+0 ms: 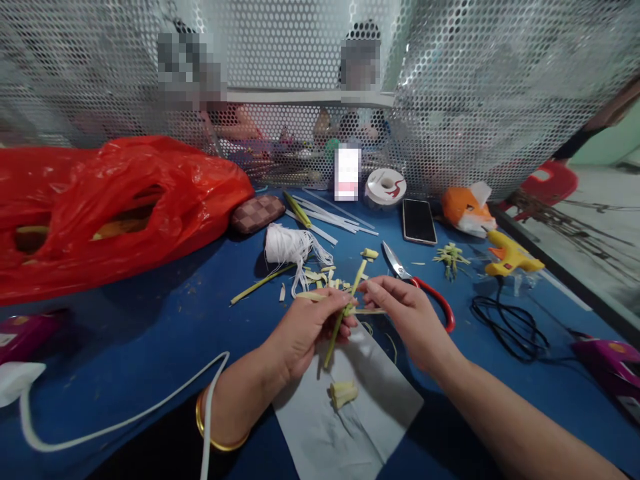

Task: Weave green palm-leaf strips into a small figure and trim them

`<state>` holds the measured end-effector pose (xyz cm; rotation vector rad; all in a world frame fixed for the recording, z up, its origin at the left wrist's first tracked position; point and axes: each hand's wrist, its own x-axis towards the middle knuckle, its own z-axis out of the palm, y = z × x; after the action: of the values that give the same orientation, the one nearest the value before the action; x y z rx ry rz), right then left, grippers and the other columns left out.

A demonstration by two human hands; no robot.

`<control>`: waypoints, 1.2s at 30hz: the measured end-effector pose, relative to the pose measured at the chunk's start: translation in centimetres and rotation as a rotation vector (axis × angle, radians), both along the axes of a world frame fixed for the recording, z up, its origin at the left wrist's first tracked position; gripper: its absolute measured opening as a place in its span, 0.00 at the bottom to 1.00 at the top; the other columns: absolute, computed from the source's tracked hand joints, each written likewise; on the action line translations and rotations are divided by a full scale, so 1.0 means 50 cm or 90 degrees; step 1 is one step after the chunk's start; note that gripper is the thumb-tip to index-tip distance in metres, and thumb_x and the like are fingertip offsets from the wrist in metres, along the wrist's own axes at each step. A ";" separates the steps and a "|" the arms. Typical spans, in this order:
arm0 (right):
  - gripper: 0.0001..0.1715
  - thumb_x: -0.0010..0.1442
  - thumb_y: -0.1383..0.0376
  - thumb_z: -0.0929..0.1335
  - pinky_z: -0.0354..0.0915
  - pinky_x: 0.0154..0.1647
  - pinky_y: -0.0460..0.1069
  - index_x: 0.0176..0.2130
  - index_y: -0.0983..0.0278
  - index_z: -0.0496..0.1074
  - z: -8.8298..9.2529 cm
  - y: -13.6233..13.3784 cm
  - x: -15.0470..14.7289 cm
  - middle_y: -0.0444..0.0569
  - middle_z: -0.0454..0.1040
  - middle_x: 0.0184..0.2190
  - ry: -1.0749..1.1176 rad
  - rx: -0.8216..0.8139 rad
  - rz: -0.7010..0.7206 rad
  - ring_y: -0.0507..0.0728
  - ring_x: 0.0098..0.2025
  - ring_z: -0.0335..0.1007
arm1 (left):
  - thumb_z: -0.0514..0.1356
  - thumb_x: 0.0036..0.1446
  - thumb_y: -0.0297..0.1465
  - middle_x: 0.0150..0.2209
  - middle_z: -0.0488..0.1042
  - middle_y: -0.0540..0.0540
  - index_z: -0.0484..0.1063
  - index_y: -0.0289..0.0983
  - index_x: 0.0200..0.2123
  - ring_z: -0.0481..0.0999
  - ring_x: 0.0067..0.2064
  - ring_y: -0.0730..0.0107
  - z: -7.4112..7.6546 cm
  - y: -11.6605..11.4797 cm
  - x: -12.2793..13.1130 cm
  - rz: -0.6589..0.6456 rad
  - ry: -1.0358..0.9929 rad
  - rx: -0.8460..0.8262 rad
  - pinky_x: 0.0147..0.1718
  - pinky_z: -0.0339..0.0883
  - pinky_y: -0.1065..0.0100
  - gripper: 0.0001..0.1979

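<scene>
My left hand (313,327) pinches a pale green plant strip (334,339), which slants up from over the paper past the fingertips. Other thin strips cross it at the pinch. Close on the right, my right hand (407,317) has its thumb and fingers together at the end of a thin crossing strip (369,311). Below both hands lies a white paper sheet (385,400), with a short yellow-green rolled piece (343,394) on it. Red-handled scissors (397,261) lie just beyond my right hand, blades half apart. Cut scraps (315,275) are scattered beyond my left hand.
A white string spool (283,245) and white flat strips (330,217) lie behind. At right are a phone (419,221), a yellow glue gun (513,253) and its black cord. A red plastic bag (190,173) fills the left; a white cable (135,420) crosses my left forearm.
</scene>
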<state>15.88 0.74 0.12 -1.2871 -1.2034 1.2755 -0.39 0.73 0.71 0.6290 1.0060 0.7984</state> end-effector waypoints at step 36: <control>0.18 0.51 0.54 0.75 0.59 0.29 0.48 0.22 0.64 0.74 0.014 0.001 0.006 0.44 0.71 0.19 0.080 0.016 0.048 0.51 0.24 0.62 | 0.69 0.47 0.47 0.24 0.71 0.52 0.74 0.34 0.32 0.66 0.20 0.81 -0.007 -0.007 -0.011 -0.180 -0.023 0.019 0.19 0.56 0.76 0.21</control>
<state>16.19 0.78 0.82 -1.1350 -1.1837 1.3710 -0.93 0.39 0.34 0.7603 0.8500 0.5744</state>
